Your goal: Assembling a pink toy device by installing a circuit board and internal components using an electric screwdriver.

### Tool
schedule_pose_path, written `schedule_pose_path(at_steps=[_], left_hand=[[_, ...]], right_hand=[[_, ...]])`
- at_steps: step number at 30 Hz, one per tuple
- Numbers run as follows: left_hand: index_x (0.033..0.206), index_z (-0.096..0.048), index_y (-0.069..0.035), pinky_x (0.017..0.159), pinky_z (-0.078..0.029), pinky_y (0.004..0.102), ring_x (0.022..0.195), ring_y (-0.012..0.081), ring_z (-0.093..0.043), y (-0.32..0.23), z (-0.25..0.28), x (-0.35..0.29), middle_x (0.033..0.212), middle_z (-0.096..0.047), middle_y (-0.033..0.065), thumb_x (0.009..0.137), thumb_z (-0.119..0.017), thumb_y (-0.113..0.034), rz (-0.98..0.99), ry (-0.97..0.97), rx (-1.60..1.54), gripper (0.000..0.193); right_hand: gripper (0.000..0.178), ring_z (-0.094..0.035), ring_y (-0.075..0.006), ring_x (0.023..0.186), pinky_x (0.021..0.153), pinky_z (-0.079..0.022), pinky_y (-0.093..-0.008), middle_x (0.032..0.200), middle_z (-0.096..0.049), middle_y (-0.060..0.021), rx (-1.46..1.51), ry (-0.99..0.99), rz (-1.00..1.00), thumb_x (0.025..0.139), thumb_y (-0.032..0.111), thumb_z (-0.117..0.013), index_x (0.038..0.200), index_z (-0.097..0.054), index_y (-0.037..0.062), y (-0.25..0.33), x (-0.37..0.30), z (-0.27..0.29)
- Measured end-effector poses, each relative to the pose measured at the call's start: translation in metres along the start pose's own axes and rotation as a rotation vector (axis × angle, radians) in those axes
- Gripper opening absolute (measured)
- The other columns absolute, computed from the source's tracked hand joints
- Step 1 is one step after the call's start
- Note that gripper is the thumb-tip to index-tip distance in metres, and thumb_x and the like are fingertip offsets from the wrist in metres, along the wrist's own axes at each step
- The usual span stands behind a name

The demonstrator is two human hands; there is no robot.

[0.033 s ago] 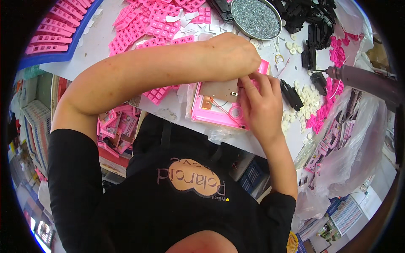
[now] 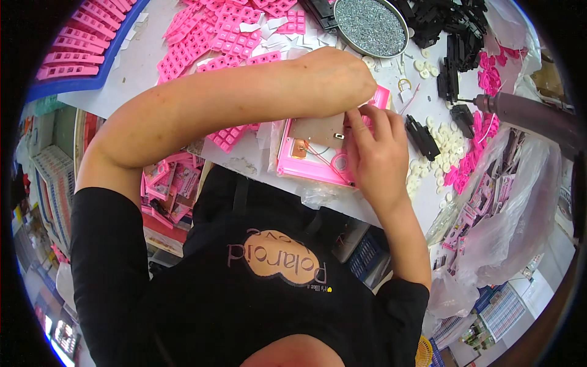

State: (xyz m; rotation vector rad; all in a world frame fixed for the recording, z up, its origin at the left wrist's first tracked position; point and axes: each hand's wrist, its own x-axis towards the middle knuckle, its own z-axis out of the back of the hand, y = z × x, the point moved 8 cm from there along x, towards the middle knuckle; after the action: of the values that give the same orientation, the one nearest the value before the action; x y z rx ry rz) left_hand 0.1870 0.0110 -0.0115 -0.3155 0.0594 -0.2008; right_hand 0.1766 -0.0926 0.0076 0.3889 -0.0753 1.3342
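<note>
**Both hands at work on a pink casing**

Seen from above at a cluttered white desk (image 2: 147, 67): a flat pink plastic casing (image 2: 306, 160) lying open near the desk's front edge, a brownish circuit board (image 2: 315, 129) set inside it with thin wires and a small round part beside. Right hand (image 2: 376, 153) resting on the casing's right end, fingers (image 2: 358, 125) pinched together on a small part at the board's edge. Left hand (image 2: 342, 76) reaching across from the left, curled over the casing's top edge; grip of that hand hidden behind the wrist, so open or closed cannot be told. Further back, a round metal tray of small screws (image 2: 372, 25). To the right, black plastic parts (image 2: 449, 37), white round buttons (image 2: 446, 147) and loose pink pieces scattered across the desk. At upper left, pink keypad strips (image 2: 214, 37) heaped beside a blue tray (image 2: 79, 79) of the same. At far right, a grey powered screwdriver (image 2: 529, 113) pointing in, well apart from both hands, above clear plastic bags (image 2: 520, 208).
</note>
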Motion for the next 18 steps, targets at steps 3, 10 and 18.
schedule_pose_path(at_steps=[3,10,18], left_hand=[[0.089,-0.068,-0.001,0.072,-0.056,0.046,0.084,0.0352,-0.071,0.004,-0.001,-0.007,0.084,-0.07,0.0175,0.083,-0.065,-0.012,0.046,-0.078,0.003,0.013],[0.096,-0.07,-0.008,0.072,-0.053,0.0438,0.083,0.0326,-0.069,0.036,0.036,-0.024,0.083,-0.068,0.0136,0.089,-0.067,-0.022,0.247,-0.558,-0.232,0.016],[0.101,-0.068,-0.002,0.08,-0.048,0.0411,0.093,0.0331,-0.064,0.029,0.042,-0.052,0.099,-0.067,0.0127,0.087,-0.073,-0.022,0.182,-0.632,-0.165,0.026]], right_hand=[[0.038,-0.058,-0.0318,0.103,0.088,-0.05,-0.043,0.112,-0.063,-0.0139,-0.059,0.0,0.016,0.078,0.007,-0.072,0.115,-0.066,-0.0026,0.005,-0.003,-0.004],[0.034,-0.06,-0.0306,0.102,0.088,-0.05,-0.0427,0.109,-0.064,-0.0119,-0.028,0.136,-0.016,0.08,0.008,-0.071,0.113,-0.067,-0.0009,0.0,0.006,-0.001],[0.05,-0.055,-0.0345,0.111,0.099,-0.046,-0.0447,0.121,-0.064,-0.0134,0.022,-0.105,-0.302,0.077,0.011,-0.076,0.125,-0.065,0.0032,-0.112,-0.064,0.055]])
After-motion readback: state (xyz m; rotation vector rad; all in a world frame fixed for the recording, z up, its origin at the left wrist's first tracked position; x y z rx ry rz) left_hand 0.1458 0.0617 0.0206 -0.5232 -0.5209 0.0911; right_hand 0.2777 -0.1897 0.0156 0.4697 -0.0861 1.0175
